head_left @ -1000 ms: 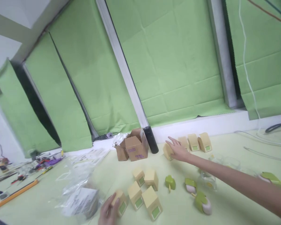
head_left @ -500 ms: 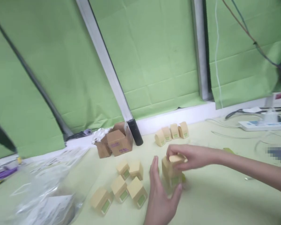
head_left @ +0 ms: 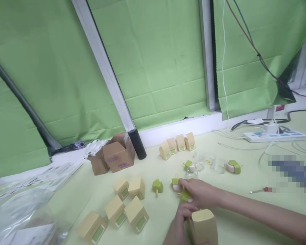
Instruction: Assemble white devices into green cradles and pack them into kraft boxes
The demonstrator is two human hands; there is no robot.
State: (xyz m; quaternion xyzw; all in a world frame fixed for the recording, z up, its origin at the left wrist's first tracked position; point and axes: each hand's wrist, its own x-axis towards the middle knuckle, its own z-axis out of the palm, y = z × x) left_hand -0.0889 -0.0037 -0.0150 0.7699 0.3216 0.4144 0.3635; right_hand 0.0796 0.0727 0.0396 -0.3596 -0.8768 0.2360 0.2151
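Note:
My left hand (head_left: 177,223) is closed round the side of a beige house-shaped box (head_left: 205,226) at the bottom edge, its fingers curled; the box's lower part is cut off. Just above it, my right hand (head_left: 202,193) pinches a small green piece (head_left: 186,195) with a yellowish tip, partly covered by the fingers. The two hands almost touch. Close to the right fingertips lies a green-and-white piece (head_left: 175,184). A green rounded piece (head_left: 157,186) with a yellowish stem lies to the left. Several beige boxes with green panels (head_left: 136,212) stand left of my hands.
Four-sided beige boxes (head_left: 180,143) stand in a row at the back, near a brown carton (head_left: 118,154) and a black cylinder (head_left: 137,144). Clear plastic pieces (head_left: 215,163) and a green-white piece (head_left: 234,166) lie right. A screwdriver (head_left: 260,190), power strip (head_left: 275,136) and plastic bags (head_left: 28,207) are around.
My left hand has moved down and closed on the beige box, now lower and nearer. My right hand has moved from the box's top to the green piece. The view has shifted rightward.

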